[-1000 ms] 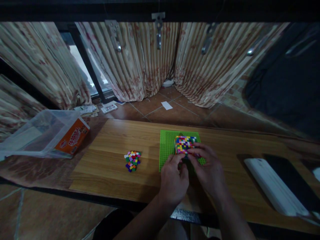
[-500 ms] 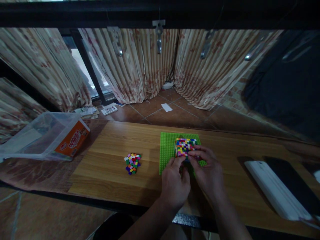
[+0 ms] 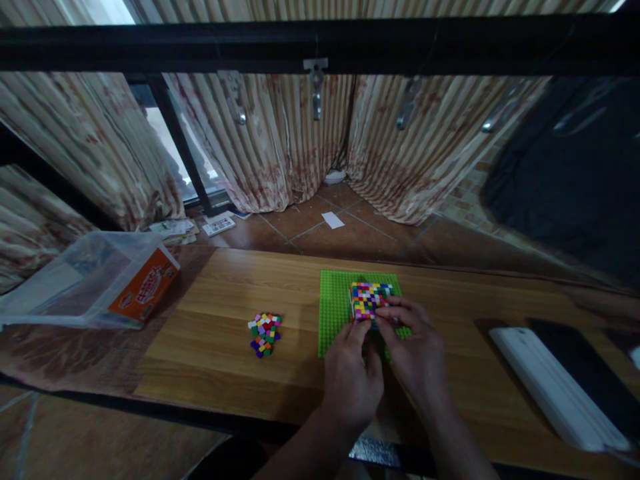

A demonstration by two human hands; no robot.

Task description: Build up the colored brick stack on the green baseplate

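A block of small multicoloured toy bricks [image 3: 367,297] stands on a green studded baseplate [image 3: 333,300]. My left hand [image 3: 353,370], its fingers curled, has its index fingertip at the near edge of the block. Bent over the block's near right corner, my right hand [image 3: 415,337] brings thumb and index finger close together on the bricks. Anything small between the fingertips of either hand is hidden or too tiny to make out. Left of the baseplate lies a loose pile of small coloured bricks [image 3: 265,333].
The wooden tabletop [image 3: 215,293] carries it all. A clear plastic bin [image 3: 100,267] with an orange label sits at the left. On the right lie a white oblong device [image 3: 555,387] and a dark flat slab [image 3: 585,367]. Metal clips [image 3: 316,97] hang from a dark bar [image 3: 280,47] ahead.
The whole view has shifted slightly, so the scene sits a little lower. Both hands stay at the near side of the brick block, with barely any finger movement visible.
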